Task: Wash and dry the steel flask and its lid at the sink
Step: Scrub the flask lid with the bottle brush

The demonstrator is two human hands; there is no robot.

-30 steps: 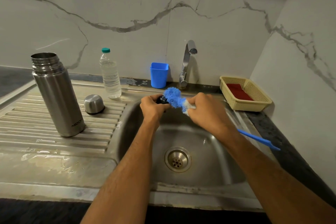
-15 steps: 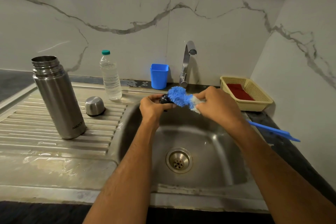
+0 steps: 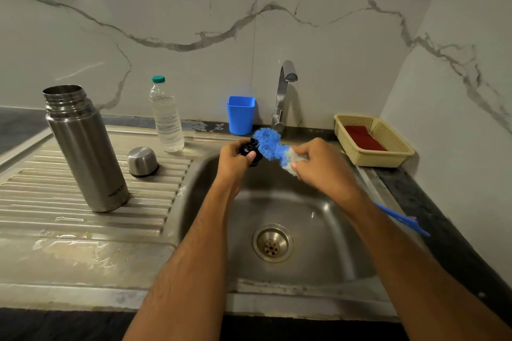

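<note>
The open steel flask (image 3: 86, 149) stands upright on the ribbed drainboard at the left. Its steel cap (image 3: 142, 161) sits upside down beside it. Over the sink basin (image 3: 318, 230), my left hand (image 3: 235, 163) grips a small black stopper lid (image 3: 250, 151). My right hand (image 3: 324, 169) holds a blue bottle brush (image 3: 268, 144) near its bristle head, and the bristles press against the black lid. The brush's blue handle sticks out behind my right forearm.
A clear water bottle (image 3: 166, 116) and a blue plastic cup (image 3: 240, 115) stand at the back rim. The tap (image 3: 284, 91) is off. A yellow basket (image 3: 374, 144) with a red pad sits at the right. The drainboard (image 3: 55, 202) is wet.
My right hand has worked the brush back and forth against the lid, its handle swinging up and then down again. The left hand stays in place holding the lid.
</note>
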